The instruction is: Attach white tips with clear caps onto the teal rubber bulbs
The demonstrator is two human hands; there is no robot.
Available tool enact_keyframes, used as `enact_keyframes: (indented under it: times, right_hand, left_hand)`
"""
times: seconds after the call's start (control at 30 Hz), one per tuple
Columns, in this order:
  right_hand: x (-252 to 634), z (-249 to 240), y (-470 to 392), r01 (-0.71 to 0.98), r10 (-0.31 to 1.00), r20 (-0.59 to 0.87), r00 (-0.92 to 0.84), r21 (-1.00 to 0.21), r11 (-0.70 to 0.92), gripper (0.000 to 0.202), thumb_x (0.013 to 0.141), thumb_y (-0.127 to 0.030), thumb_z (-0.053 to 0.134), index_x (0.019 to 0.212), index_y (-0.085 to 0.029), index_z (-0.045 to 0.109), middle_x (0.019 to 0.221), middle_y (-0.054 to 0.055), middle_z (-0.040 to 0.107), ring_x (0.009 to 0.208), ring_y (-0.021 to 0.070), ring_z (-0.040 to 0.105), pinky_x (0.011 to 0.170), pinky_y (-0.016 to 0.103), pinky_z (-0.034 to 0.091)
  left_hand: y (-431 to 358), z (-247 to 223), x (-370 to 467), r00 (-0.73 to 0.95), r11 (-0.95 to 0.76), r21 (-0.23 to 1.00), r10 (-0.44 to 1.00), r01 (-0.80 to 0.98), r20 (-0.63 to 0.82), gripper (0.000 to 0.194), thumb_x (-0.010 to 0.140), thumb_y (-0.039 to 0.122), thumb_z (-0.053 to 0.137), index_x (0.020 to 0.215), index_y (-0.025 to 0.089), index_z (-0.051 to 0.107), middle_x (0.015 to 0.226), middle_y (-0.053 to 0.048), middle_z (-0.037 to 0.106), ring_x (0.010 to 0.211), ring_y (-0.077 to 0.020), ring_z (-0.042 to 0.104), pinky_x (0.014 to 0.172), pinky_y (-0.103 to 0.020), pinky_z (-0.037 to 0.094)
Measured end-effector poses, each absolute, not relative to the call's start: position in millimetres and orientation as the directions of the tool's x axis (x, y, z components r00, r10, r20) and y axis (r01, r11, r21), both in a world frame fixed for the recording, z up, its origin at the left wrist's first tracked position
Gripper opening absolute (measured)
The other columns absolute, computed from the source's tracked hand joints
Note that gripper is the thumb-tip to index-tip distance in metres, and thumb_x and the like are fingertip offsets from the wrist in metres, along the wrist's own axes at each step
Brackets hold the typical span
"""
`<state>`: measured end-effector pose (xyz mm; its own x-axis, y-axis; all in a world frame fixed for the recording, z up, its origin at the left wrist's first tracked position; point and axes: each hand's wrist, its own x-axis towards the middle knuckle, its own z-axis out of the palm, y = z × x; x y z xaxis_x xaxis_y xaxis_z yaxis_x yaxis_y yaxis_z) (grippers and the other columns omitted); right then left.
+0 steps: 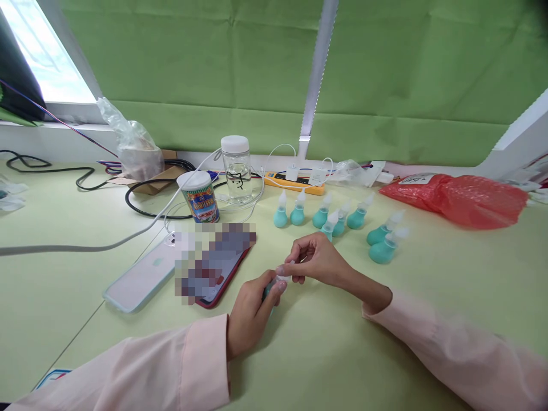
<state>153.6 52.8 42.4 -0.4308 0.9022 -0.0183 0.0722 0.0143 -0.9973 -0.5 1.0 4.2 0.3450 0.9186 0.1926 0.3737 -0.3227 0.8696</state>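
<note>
My left hand (252, 308) is closed around a teal squeeze bulb (268, 290), a nasal aspirator mostly hidden by the fingers. My right hand (320, 260) pinches the translucent tip (284, 278) at the bulb's upper end, fingers curled and almost touching my left thumb. Beyond my hands stand several like aspirators with teal bulbs and clear pointed nozzles, among them one at the left (280, 216) and one just behind my right hand (329, 228). Two others at the right, including the nearer one (382, 251), lean over.
Left of my hands lie a phone in a red case (233, 277) and a phone in a pale case (143, 277). Farther back are a printed tub (201, 200), a clear bottle (237, 180), a yellow power strip (278, 181), a white cable (94, 248) and a red plastic bag (466, 200).
</note>
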Motion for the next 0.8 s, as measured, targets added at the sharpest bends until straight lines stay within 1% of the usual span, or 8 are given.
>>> enact_keyframes:
  times: [0.23, 0.4, 0.47, 0.53, 0.6, 0.7, 0.77, 0.8]
  right_hand:
    - [148.8, 38.2, 50.1, 0.007, 0.917, -0.028, -0.397, -1.0, -0.028, 0.032, 0.041, -0.025, 0.08, 0.049, -0.012, 0.051, 0.049, -0.001, 0.058, 0.038, 0.0074, 0.052, 0.033, 0.016, 0.04]
    - [145.6, 32.9, 43.0, -0.082, 0.92, 0.033, -0.391, -0.997, 0.001, 0.029, 0.052, -0.028, 0.076, 0.05, -0.014, 0.051, 0.05, -0.002, 0.055, 0.04, 0.0072, 0.051, 0.037, 0.018, 0.042]
    - [145.3, 33.4, 38.1, -0.072, 0.902, 0.113, -0.417, -0.993, 0.092, 0.022, 0.057, -0.027, 0.073, 0.057, -0.014, 0.056, 0.057, -0.001, 0.056, 0.045, 0.0079, 0.052, 0.04, 0.02, 0.043]
    - [145.5, 37.1, 32.7, -0.015, 0.864, 0.219, -0.454, -0.971, 0.239, 0.014, 0.062, -0.025, 0.071, 0.066, -0.015, 0.062, 0.068, 0.001, 0.058, 0.052, 0.0091, 0.054, 0.043, 0.02, 0.045]
    - [146.7, 44.0, 29.0, 0.052, 0.823, 0.33, -0.462, -0.916, 0.397, 0.01, 0.065, -0.023, 0.068, 0.072, -0.016, 0.065, 0.073, 0.002, 0.059, 0.058, 0.0107, 0.056, 0.046, 0.021, 0.046]
    - [151.4, 58.1, 33.3, 0.148, 0.78, 0.521, -0.346, -0.79, 0.594, 0.005, 0.068, -0.022, 0.065, 0.067, -0.017, 0.064, 0.069, 0.003, 0.061, 0.061, 0.0121, 0.057, 0.047, 0.021, 0.046]
    - [156.3, 67.6, 44.8, 0.266, 0.741, 0.635, -0.217, -0.692, 0.671, 0.008, 0.069, -0.024, 0.064, 0.064, -0.017, 0.063, 0.068, 0.003, 0.062, 0.062, 0.0129, 0.057, 0.046, 0.021, 0.047]
    - [159.0, 71.7, 52.7, 0.338, 0.715, 0.679, -0.168, -0.642, 0.689, 0.009, 0.069, -0.025, 0.064, 0.063, -0.018, 0.062, 0.067, 0.003, 0.062, 0.062, 0.0132, 0.057, 0.047, 0.022, 0.047]
  left_hand:
    - [2.8, 3.7, -0.8, 0.339, -0.32, 0.887, 0.919, 0.334, 0.203, 0.028, 0.088, 0.034, 0.032, 0.077, 0.015, 0.05, 0.061, 0.001, 0.048, 0.055, -0.011, 0.041, 0.055, -0.023, 0.031]
    - [3.9, 10.7, -2.2, 0.362, -0.236, 0.964, 0.915, 0.126, 0.177, 0.03, 0.087, 0.034, 0.034, 0.08, 0.013, 0.055, 0.069, -0.002, 0.052, 0.059, -0.0114, 0.044, 0.056, -0.022, 0.035]
    - [4.3, 12.9, -3.4, 0.343, -0.201, 0.978, 0.923, 0.052, 0.171, 0.031, 0.086, 0.034, 0.035, 0.076, 0.013, 0.055, 0.067, -0.002, 0.051, 0.059, -0.0115, 0.044, 0.055, -0.022, 0.035]
    - [5.1, 13.2, -4.8, 0.303, -0.194, 0.981, 0.936, 0.015, 0.18, 0.028, 0.085, 0.034, 0.039, 0.072, 0.014, 0.054, 0.064, -0.001, 0.051, 0.06, -0.0118, 0.044, 0.056, -0.021, 0.035]
    - [6.3, 11.7, -5.7, 0.252, -0.207, 0.978, 0.947, -0.001, 0.201, 0.024, 0.084, 0.032, 0.04, 0.075, 0.015, 0.054, 0.069, -0.001, 0.054, 0.066, -0.0134, 0.048, 0.061, -0.022, 0.037]
    - [9.0, 7.8, -5.6, 0.159, -0.244, 0.97, 0.958, 0.011, 0.24, 0.02, 0.085, 0.03, 0.04, 0.093, 0.018, 0.053, 0.094, -0.003, 0.057, 0.091, -0.0179, 0.049, 0.079, -0.026, 0.037]
    - [10.6, 5.7, -4.9, 0.11, -0.258, 0.966, 0.961, 0.024, 0.254, 0.023, 0.085, 0.028, 0.039, 0.105, 0.021, 0.048, 0.111, -0.004, 0.051, 0.104, -0.0192, 0.044, 0.087, -0.028, 0.034]
    - [11.0, 5.2, -4.5, 0.099, -0.256, 0.966, 0.963, 0.032, 0.252, 0.025, 0.085, 0.027, 0.039, 0.109, 0.021, 0.045, 0.117, -0.004, 0.047, 0.107, -0.0191, 0.042, 0.089, -0.03, 0.034]
